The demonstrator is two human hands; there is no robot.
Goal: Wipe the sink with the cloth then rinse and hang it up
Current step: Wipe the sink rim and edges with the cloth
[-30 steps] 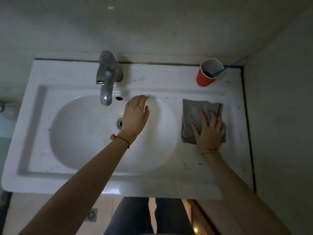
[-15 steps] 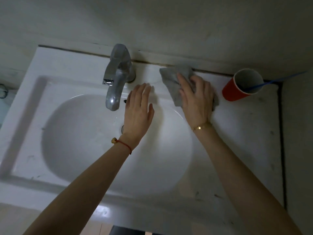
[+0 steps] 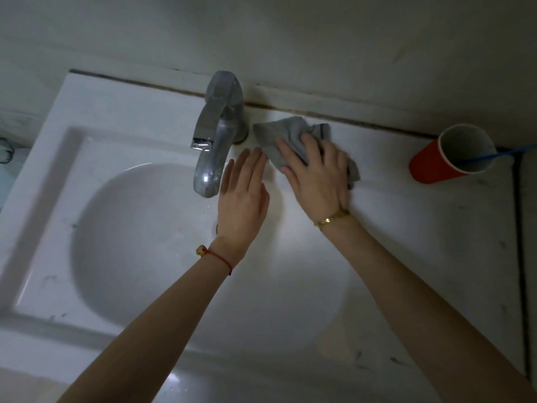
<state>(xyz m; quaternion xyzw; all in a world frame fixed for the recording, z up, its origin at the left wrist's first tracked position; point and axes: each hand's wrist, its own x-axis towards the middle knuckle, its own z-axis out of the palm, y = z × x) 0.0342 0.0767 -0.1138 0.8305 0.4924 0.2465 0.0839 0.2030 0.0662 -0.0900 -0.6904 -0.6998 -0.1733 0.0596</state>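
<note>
Right hand (image 3: 316,173) laid flat on the grey cloth (image 3: 290,138), fingers spread and straight, pressing it down onto the back ledge of the white sink (image 3: 116,117), just to the right of the metal tap (image 3: 216,132). Cloth bunched and creased, its left corner nearly at the tap's base, its far edge close to the dark seam along the wall (image 3: 290,39) (whether touching that seam, cannot tell). Left hand (image 3: 242,199) beside it, fingers straight and together, holding nothing, hovering over or resting on the basin's back rim right of the spout; contact cannot be told. Red cord (image 3: 216,255) at the left wrist, gold bracelet (image 3: 331,220) at the right. Red cup (image 3: 452,154) on the ledge far to the right, well apart from the cloth, tilted in this view, with a blue stick (image 3: 499,154) leaning out of it.
</note>
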